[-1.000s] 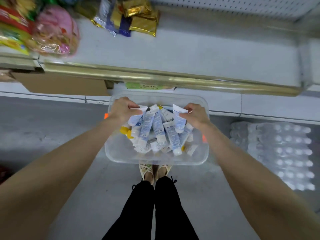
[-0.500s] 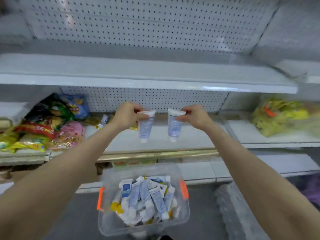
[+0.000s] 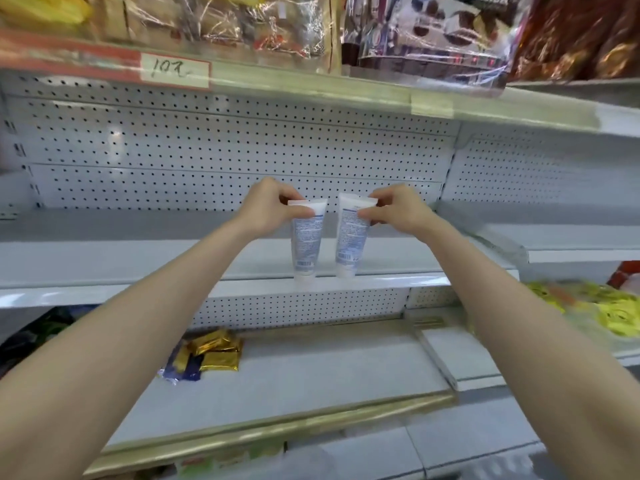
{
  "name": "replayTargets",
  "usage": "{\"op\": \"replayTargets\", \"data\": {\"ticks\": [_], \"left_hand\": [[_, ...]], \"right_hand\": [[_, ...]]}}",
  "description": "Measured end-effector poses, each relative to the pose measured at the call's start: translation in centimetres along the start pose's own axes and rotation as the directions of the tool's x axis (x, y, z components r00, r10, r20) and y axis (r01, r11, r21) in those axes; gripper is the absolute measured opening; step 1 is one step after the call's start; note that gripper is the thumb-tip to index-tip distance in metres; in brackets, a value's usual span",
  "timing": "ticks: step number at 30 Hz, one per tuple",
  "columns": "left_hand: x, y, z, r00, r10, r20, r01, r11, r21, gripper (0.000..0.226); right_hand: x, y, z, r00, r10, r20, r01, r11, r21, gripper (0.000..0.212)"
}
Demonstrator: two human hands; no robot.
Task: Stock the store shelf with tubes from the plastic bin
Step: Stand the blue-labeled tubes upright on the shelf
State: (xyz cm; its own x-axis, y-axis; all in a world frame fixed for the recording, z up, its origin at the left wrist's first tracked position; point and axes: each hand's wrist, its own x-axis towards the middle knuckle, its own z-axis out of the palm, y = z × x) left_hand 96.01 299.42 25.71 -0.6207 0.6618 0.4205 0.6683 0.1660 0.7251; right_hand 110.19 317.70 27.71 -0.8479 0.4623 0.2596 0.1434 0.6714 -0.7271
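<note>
White plastic tubes x2 are up at the mid shelf (image 3: 138, 261), caps down and crimped ends up. The plastic bin isn't in frame.

Step in hand (my read): stand both on that shelf. How to do it well, L to R:
- L tube (image 3: 306, 244): carry it fwd past the front lip, then lower until the cap bears on the deck. Keep it vertical. Barcode side faces the camera, so prob rotate it so the front label shows.
- R tube (image 3: 351, 244): same, just beside the L one. They're near each other but not touching afaict.
- Small caps w/ tall bodies are likely tippy. Ease off one at a time and check each stands before letting go.
- The caps sit about level w/ the lip. Can't tell if they touch it, so watch for a snag there.

Grip:
- L hand (image 3: 273, 209): closed tight, thumb across the front and fingers behind, pinching the L tube's top end. Nothing else held.
- R hand (image 3: 398, 211): mirror of that, thumb and fingers clamped on the R tube's crimp.
</note>
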Motion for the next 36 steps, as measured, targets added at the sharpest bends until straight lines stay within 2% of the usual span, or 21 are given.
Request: {"op": "replayTargets", "data": {"ticks": [4, 12, 14, 17, 24, 36], "left_hand": [[4.6, -0.6, 2.8, 1.0, -0.002, -0.009, 0.002, 1.0, -0.007, 0.013], [15.1, -3.9, 10.0, 0.992, -0.111, -0.064, 0.114, 0.992, 0.047, 0.016], [17.4, -4.5, 11.0, 0.988, -0.133, -0.083, 0.139, 0.988, 0.073, 0.014], [20.6, -5.3, 12.3, 0.99, -0.094, -0.101, 0.103, 0.991, 0.087, 0.015], [25.4, -5.9, 14.2, 0.992, -0.094, -0.089, 0.101, 0.991, 0.082, 0.017], [28.8, -7.1, 15.5, 0.991, -0.117, -0.065, 0.124, 0.986, 0.114, 0.02]], "right_hand": [[4.6, 3.3, -1.4, 1.0, -0.007, -0.001, 0.007, 1.0, -0.006, 0.015], [15.5, 12.1, -3.9, 0.998, 0.055, -0.025, -0.053, 0.997, 0.062, 0.03], [18.0, 13.7, -4.4, 0.998, 0.058, -0.023, -0.058, 0.998, 0.017, 0.026], [21.5, 16.0, -5.2, 1.0, 0.005, 0.022, -0.006, 1.0, 0.015, 0.014], [26.7, 18.7, -5.6, 0.998, -0.005, 0.06, -0.002, 0.992, 0.128, 0.016], [29.9, 20.9, -6.1, 0.997, -0.014, 0.082, 0.006, 0.994, 0.106, 0.015]]}}
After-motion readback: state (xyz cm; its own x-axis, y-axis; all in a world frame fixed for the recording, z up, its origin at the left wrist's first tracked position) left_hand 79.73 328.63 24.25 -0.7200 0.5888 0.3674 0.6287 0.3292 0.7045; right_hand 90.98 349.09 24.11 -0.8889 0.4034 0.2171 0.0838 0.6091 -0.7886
